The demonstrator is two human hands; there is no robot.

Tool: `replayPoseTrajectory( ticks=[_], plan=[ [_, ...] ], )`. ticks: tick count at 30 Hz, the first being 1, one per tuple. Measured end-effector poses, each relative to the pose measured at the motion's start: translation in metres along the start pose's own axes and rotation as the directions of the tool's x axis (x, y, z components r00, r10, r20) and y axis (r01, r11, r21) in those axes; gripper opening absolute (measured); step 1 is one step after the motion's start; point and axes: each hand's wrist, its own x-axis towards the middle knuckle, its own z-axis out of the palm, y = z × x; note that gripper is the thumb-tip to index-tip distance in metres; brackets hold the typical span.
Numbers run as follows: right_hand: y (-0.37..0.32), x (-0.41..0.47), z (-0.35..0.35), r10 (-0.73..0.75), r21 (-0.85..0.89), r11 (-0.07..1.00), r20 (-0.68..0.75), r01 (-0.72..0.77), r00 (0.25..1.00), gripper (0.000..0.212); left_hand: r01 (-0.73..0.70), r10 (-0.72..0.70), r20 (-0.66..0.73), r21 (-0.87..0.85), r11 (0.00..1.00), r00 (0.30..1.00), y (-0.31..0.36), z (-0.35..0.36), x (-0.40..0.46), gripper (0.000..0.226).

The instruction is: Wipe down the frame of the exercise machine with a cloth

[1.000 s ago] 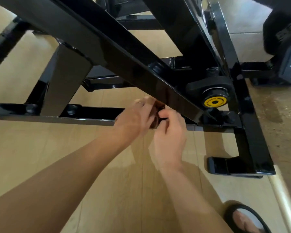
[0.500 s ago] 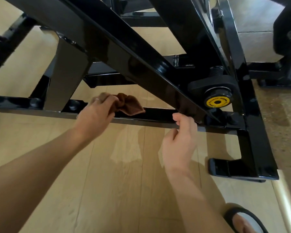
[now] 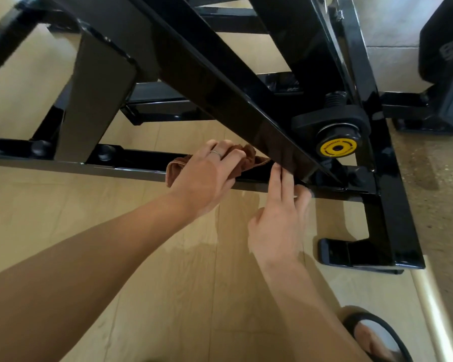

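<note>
Wiping is the step in hand: the left hand point(image 3: 207, 176) grips the brown cloth point(image 3: 249, 160) against the low black frame rail point(image 3: 131, 164), the right hand point(image 3: 277, 220) rests straight fingers there, so next comes, likely, a stroke along it

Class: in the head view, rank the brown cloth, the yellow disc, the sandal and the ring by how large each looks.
1. Sandal, though partly cropped and nearest the camera.
2. Brown cloth, mostly hidden under the left hand, so these two are uncertain.
3. Yellow disc.
4. Ring.
</note>
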Motion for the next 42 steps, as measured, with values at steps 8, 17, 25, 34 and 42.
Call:
replayPoseTrajectory(
  ticks=[8,17,25,34,42],
  plan=[
    [-0.005,-0.001,0.003,0.026,0.013,1.0,-0.006,-0.026,1.0,0.095,-0.03,0.03,-0.014,-0.031,0.999,0.999,-0.008,0.005,-0.005,0.046],
    [0.004,-0.003,0.005,-0.005,-0.026,1.0,0.051,0.006,0.999,0.105,-0.036,0.037,-0.062,0.02,0.999,0.997,-0.009,0.01,-0.006,0.045],
    [0.008,-0.006,0.008,0.0,-0.038,0.999,0.017,0.0,1.0,0.105,-0.043,0.043,-0.077,0.0,0.999,0.996,-0.01,0.012,-0.006,0.043],
    [0.016,-0.01,0.007,0.043,0.048,0.998,0.009,-0.044,0.999,0.101,-0.069,0.068,-0.115,-0.005,0.998,0.991,-0.013,0.015,-0.006,0.042],
    [0.014,-0.012,0.006,0.035,0.06,0.998,-0.003,-0.035,0.999,0.102,-0.069,0.069,-0.087,0.001,0.998,0.994,-0.014,0.016,-0.004,0.043]
  ],
)
